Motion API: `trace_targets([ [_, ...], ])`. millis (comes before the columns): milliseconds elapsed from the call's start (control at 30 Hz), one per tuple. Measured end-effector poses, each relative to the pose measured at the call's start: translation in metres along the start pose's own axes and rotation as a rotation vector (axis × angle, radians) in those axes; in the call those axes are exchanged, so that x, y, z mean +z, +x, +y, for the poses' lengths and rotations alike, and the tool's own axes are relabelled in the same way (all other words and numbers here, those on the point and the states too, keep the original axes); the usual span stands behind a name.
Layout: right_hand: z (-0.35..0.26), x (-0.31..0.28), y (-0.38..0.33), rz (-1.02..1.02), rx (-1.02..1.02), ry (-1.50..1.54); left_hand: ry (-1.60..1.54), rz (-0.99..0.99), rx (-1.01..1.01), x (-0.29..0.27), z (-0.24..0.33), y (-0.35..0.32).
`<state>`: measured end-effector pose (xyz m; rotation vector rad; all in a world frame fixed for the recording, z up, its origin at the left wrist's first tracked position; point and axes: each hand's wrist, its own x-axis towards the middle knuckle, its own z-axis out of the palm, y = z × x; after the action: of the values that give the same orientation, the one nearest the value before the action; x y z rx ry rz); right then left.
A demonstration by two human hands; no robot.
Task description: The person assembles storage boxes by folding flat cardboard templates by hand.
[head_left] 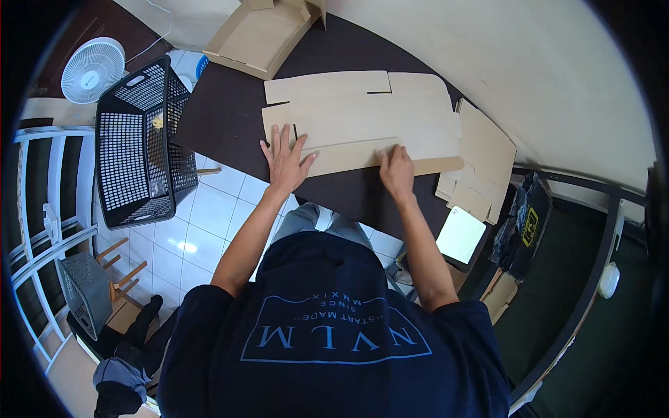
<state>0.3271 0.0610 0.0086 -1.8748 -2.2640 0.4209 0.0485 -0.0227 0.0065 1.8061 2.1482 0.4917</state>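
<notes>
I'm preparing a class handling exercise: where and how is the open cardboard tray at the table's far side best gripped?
Probably by the near wall, from the near side: the cardboard tray lies open upward, so that thin raised wall should pinch easily.

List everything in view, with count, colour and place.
Table: one, dark brown, upper centre
Flattened cardboard: one, brown, on table
Open box: one, brown, table's far side
Cardboard pieces: several, brown, table's right side
Flat rectangle: one, pale, table's right side
Fan: one, white, upper left
Large basket: one, black, left
Small basket: one, grey, lower left
Wooden legs: several, brown, lower left
Floor tiles: many, white, left
Grille: one, white, left edge
Crumpled plastic: one, black, right
Shirt: one, black, bottom centre
Left hand's fingers: five, bare, spread on flattened cardboard
Right hand's fingers: count unclear, bare, at its near edge
</notes>
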Motion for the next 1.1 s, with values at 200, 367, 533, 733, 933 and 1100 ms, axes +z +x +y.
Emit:
trace_targets([
  [200,-0.042,-0.057,0.016,0.047,0.490,0.352,-0.107,-0.456,0.075,-0.071,0.027,-0.023],
  [367,0.006,0.005,-0.021,0.260,0.474,0.290,-0.401,-0.443,0.188,-0.021,0.015,-0.077],
  [533,-0.042,-0.009,-0.066,-0.101,-0.060,0.212,-0.104,-0.486,0.274,-0.024,0.020,-0.089],
  [733,-0.038,0.010,-0.110,-0.182,-0.250,-0.011,-0.055,-0.534,0.265,-0.026,0.020,-0.088],
  [933,-0.036,0.004,-0.118,-0.221,-0.234,-0.044,-0.035,-0.509,0.251,-0.019,0.022,-0.095],
  [1100,-0.043,0.002,-0.111,-0.213,-0.097,0.046,-0.053,-0.439,0.284,-0.014,0.014,-0.101],
])
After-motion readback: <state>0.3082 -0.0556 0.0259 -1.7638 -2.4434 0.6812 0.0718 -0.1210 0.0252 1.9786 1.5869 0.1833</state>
